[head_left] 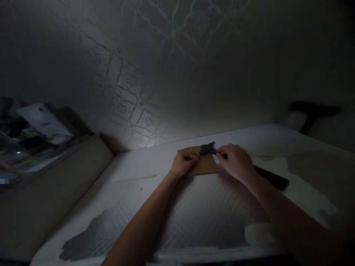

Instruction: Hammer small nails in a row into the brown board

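A flat brown piece of cardboard [203, 168] lies on the table in front of me. My left hand [183, 162] grips its left side, with the fingers curled over it. Above the right part of the cardboard is a small dark object [206, 148] with pointed ends, too dim to name. My right hand [234, 159] pinches the near end of that object between thumb and fingers. A long black flat object [273, 178] sticks out from behind my right forearm, partly hidden by it.
Worn patches mark the white table [138, 166]. Behind it rises a patterned wall [138, 105]. At the left stands a raised box or shelf side [69, 177] with cluttered items and a white card [44, 122] on top. A dark T-shaped object [310, 111] is at the right.
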